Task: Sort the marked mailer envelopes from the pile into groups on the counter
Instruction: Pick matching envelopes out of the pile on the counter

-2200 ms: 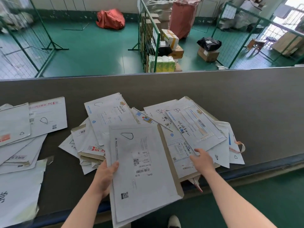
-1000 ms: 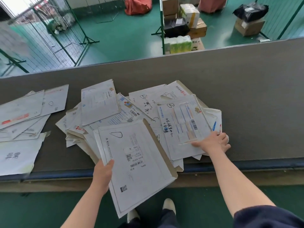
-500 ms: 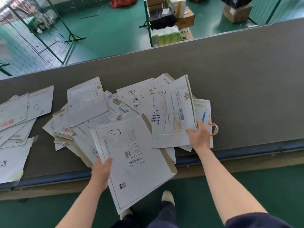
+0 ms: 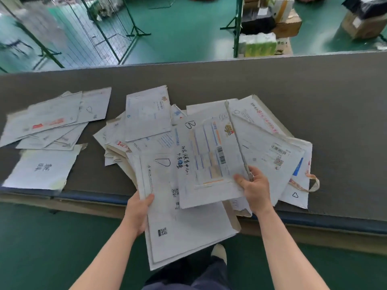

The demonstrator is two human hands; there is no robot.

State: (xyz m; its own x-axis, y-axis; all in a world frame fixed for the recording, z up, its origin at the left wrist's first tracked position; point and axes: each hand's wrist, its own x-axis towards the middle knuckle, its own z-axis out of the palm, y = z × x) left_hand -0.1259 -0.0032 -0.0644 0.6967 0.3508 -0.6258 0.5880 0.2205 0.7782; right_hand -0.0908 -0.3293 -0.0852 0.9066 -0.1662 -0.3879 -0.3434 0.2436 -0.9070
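A sorted group (image 4: 48,130) lies on the counter (image 4: 314,84), left of the pile (image 4: 261,143).

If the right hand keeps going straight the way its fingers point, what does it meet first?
The right hand grips the B-marked envelope and points up-left across the pile. Pushed on, its fingers would likely slide along that envelope first, then toward the mailer beyond; depth is unclear.

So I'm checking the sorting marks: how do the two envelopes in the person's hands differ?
The left hand holds a plainer envelope marked D; the right hand holds an envelope marked B, bearing a colourful label and handwriting. The B one overlaps the D one. Both are white.
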